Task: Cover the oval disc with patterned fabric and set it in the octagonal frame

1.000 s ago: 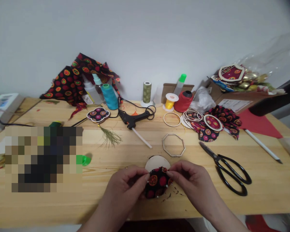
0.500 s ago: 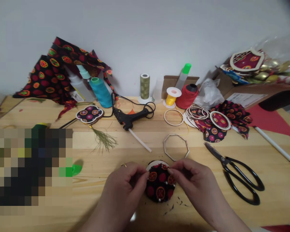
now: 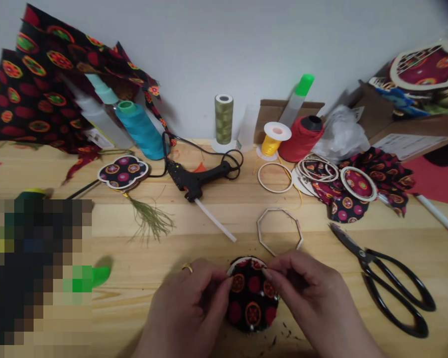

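Observation:
Between my two hands lies a round disc covered in black patterned fabric (image 3: pixel 252 298), with red and orange circles on it. A pale rim shows along its far edge. My left hand (image 3: pixel 194 303), with a ring on one finger, pinches the fabric at the disc's upper left. At the upper right, my right hand (image 3: pixel 311 293) pinches the fabric edge between thumb and forefinger. Just beyond the disc, a thin octagonal frame (image 3: pixel 259 231) rests on the wooden table. Black scissors (image 3: pixel 362 256) lie to the right of my right hand.
A black glue gun (image 3: pixel 197 181) with a glue stick lies mid-table. Behind it stand an olive thread spool (image 3: pixel 224 119), a teal thread cone (image 3: pixel 142 129) and a red thread cone (image 3: pixel 302 139). A tasselled fabric ornament (image 3: pixel 123 172) is left; a cardboard box (image 3: pixel 403 134) stands right.
The view has moved closer and tilted down a little. Fabric now covers more of the disc's pale far rim. Both hands keep their pinch on it.

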